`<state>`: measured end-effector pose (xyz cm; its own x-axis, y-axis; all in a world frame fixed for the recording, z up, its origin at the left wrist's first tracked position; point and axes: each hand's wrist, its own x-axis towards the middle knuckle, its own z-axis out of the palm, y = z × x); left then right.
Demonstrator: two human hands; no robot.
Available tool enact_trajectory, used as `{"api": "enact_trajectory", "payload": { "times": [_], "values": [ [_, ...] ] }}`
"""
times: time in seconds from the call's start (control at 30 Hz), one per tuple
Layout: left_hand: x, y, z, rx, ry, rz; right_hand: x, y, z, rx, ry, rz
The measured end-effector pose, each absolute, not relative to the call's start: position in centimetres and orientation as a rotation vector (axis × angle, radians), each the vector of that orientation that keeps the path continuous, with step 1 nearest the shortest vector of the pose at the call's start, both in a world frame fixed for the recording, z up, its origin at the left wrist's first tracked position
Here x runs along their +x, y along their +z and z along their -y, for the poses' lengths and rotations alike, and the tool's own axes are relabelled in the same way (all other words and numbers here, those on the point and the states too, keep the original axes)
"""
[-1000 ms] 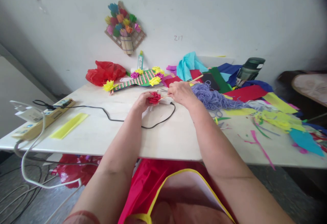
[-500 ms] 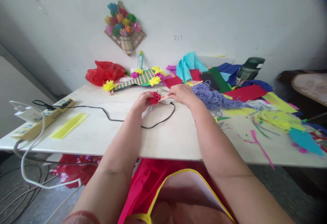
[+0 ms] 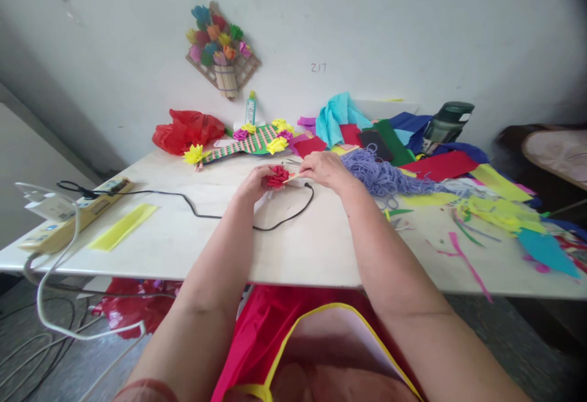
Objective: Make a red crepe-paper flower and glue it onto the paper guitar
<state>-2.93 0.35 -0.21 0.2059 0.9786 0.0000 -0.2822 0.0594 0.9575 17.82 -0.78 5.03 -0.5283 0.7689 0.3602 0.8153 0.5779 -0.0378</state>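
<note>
My left hand (image 3: 255,183) is closed around a red paper flower (image 3: 277,176) above the white table (image 3: 183,243). My right hand (image 3: 326,168) pinches a thin wooden stick (image 3: 291,176) whose tip meets the flower; the stick's far end pokes out past my knuckles toward the purple yarn (image 3: 380,176). The two hands are close together, a little beyond the middle of the table.
A black cable (image 3: 202,212) loops under my hands to a power strip (image 3: 68,215) at left, beside a yellow paper strip (image 3: 123,226). A striped craft piece with paper flowers (image 3: 257,139), glue bottle (image 3: 250,109), red bag (image 3: 186,128) and green flask (image 3: 447,124) stand behind. Coloured paper scraps (image 3: 495,206) cover the right.
My right hand has slid along the stick toward the flower, so less of the stick's far end shows beyond it. My left hand and the flower have stayed in place.
</note>
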Motion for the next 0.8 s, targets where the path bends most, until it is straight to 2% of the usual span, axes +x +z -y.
{"api": "enact_trajectory", "payload": {
  "times": [0.37, 0.8],
  "values": [
    [-2.79, 0.21, 0.02, 1.024, 1.154, -0.866, 18.48, 4.15, -0.04, -1.306, 0.069, 2.444],
    [-2.75, 0.23, -0.15, 1.02, 1.153, -0.89, 17.76, 4.64, 0.5, -1.221, -0.178, 2.426]
  ]
}}
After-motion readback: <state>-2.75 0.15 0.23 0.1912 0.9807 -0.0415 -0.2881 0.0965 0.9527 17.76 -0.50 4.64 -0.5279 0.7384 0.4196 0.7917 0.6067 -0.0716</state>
